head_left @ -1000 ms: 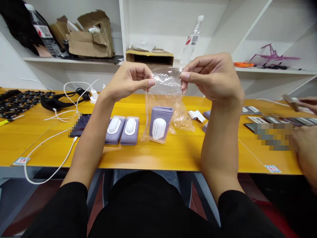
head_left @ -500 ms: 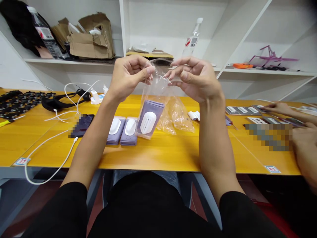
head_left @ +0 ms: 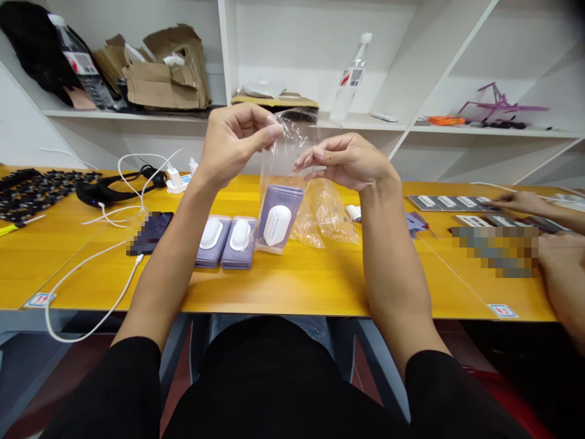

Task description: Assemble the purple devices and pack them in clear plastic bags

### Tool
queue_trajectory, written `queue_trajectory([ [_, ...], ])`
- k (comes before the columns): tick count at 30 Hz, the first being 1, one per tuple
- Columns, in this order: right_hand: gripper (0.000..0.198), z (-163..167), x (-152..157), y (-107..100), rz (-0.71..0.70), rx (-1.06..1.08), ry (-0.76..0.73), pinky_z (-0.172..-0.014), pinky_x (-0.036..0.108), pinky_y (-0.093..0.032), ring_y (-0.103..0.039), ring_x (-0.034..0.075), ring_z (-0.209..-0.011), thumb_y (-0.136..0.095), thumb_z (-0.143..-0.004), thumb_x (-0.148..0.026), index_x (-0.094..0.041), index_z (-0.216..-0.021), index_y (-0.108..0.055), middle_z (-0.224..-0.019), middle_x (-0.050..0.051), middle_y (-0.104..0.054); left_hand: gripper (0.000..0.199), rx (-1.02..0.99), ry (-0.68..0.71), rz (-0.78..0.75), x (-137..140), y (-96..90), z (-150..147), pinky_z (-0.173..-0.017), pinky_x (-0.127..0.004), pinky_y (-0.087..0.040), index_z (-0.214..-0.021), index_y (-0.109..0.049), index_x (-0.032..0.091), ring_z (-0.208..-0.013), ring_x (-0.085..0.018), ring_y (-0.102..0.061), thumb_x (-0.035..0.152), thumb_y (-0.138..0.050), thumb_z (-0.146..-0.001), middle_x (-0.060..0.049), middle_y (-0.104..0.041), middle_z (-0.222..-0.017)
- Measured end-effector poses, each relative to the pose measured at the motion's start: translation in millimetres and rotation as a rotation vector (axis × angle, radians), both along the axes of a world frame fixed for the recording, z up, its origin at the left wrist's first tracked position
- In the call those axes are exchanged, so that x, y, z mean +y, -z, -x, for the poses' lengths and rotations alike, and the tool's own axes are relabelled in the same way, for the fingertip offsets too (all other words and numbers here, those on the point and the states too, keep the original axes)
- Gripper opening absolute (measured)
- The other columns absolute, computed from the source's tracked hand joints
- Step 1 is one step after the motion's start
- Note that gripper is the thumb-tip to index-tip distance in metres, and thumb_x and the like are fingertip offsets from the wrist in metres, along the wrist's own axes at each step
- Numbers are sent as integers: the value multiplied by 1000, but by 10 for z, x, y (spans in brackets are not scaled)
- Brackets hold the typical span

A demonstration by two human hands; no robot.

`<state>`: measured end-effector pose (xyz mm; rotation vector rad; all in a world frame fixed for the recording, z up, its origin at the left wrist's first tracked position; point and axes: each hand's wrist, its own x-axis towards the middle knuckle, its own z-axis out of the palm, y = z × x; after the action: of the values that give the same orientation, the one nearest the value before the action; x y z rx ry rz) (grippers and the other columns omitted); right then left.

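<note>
1. Pinching the upper part of a clear plastic bag [head_left: 286,152] in the left hand [head_left: 236,143], with thumb and fingers closed in a firm grip.
2. Holding the right hand [head_left: 350,163] up at the bag's right side, grip half-open, with fingers loosely curled; cannot tell about contact with the plastic.
3. Inside the bag, a tilted purple rectangular box [head_left: 278,197] with a white oval piece [head_left: 276,225] on its front; cannot tell about contact with the desk [head_left: 283,292].
4. Just left, side by side on the desk, two similar purple boxes [head_left: 237,258].
5. Behind and right, crumpled clear plastic [head_left: 337,213].
6. Farther left, a dark phone [head_left: 159,227] near a white charging cable [head_left: 117,299].
7. Far right, a co-worker's hands [head_left: 564,259].
</note>
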<state>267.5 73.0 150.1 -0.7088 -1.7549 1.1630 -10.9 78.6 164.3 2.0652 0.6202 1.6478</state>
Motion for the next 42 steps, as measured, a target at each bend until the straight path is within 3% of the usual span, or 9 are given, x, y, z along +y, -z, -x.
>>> queue_trajectory([
  [5,40,-43,-37,-44,-76,-16,48,-81,39,-72,-85,31,-110,-106,-81,-63,-27,-89,-90,-112,10,-90,41,61,38,-32,45,5,76,-87,-42,-69,-87,-78,21,-91,-26,-82,56,-100,-90,-6,-77,-82],
  [10,36,-104,33,-27,-100,12,117,-69,38,-70,-82,26,-91,-111,-76,-55,-29,-83,-87,-94,7,-88,55,123,93,-46,101,-9,169,-90,-45,-68,-87,-79,22,-95,-30,-82,72,-101,-82,-7,-79,-83],
  [15,25,-95,58,-27,-65,55,162,-60,36,-64,-73,19,-70,-109,-79,-33,-26,-81,-85,-81,4,-83,48,191,72,18,71,-54,255,-92,-41,-67,-84,-80,23,-91,-27,-81,66,-102,-83,-7,-81,-83],
  [18,24,-61,18,-55,-83,50,190,-54,36,-60,-68,18,-64,-108,-78,-29,-27,-80,-85,-78,5,-82,42,198,40,79,31,-68,271,-95,-39,-67,-81,-80,24,-93,-27,-81,61,-101,-85,-7,-81,-83],
  [25,25,-14,-71,-91,-168,6,224,-50,35,-56,-60,15,-58,-107,-82,-38,-28,-83,-85,-80,5,-84,37,209,-39,129,32,-67,260,-95,-41,-68,-85,-79,27,-103,-30,-83,58,-101,-85,-7,-82,-83],
  [31,31,22,-122,-101,-125,-32,216,-40,34,-36,-49,9,-47,-104,-86,-47,-23,-88,-83,-92,8,-88,25,200,-38,139,-23,-74,245,-90,-37,-67,-84,-78,28,-96,-26,-83,46,-94,-91,-5,-83,-83],
  [38,45,77,-158,-126,-50,9,159,-45,33,-51,-69,17,-60,-104,-85,-56,-24,-77,-74,-86,9,-83,26,207,-47,202,-62,-82,253,-83,-35,-68,-81,-78,27,-87,-24,-83,45,-90,-96,-5,-82,-78],
  [42,42,81,-184,-145,-11,13,162,-43,31,-54,-78,20,-66,-104,-84,-52,-24,-76,-74,-97,10,-86,37,216,-24,217,-51,-90,277,-81,-34,-70,-81,-77,25,-91,-25,-84,54,-95,-92,-7,-86,-86],
])
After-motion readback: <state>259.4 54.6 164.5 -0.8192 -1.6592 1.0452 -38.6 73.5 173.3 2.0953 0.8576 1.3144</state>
